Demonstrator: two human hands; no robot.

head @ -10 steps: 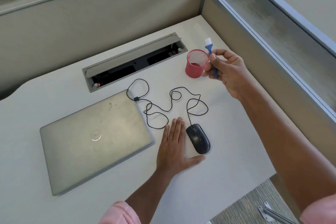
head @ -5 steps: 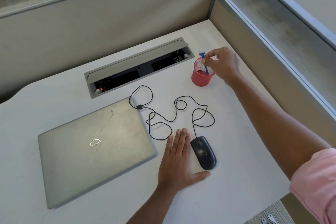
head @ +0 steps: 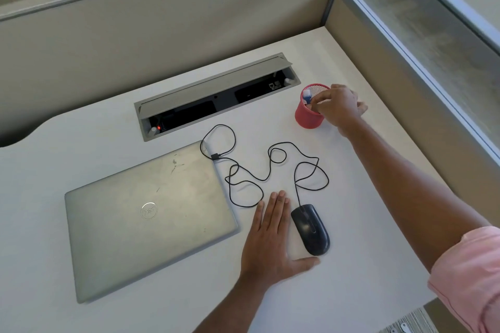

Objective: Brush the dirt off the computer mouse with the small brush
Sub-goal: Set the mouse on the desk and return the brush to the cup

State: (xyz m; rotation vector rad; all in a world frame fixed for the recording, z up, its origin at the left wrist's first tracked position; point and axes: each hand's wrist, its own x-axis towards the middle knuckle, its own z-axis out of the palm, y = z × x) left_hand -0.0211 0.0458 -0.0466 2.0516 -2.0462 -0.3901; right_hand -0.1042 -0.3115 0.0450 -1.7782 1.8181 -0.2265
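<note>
A black wired computer mouse (head: 311, 228) lies on the white desk (head: 359, 265) near the front. My left hand (head: 273, 240) rests flat on the desk just left of it, fingers together, thumb stretched under the mouse's near end. My right hand (head: 338, 107) reaches over the rim of a red mesh cup (head: 307, 117) at the back right. Its fingertips pinch the small blue brush (head: 307, 96), whose white bristles stick up inside the cup. The brush's handle is hidden by the cup and my fingers.
A closed silver laptop (head: 146, 216) lies left of my left hand. The mouse's black cable (head: 270, 165) loops across the desk between laptop and cup. An open grey cable tray (head: 216, 97) is set into the desk behind. Partition walls close the back and right.
My right hand has carried the brush from above the desk down into the red cup. The left hand and the mouse have stayed in place.
</note>
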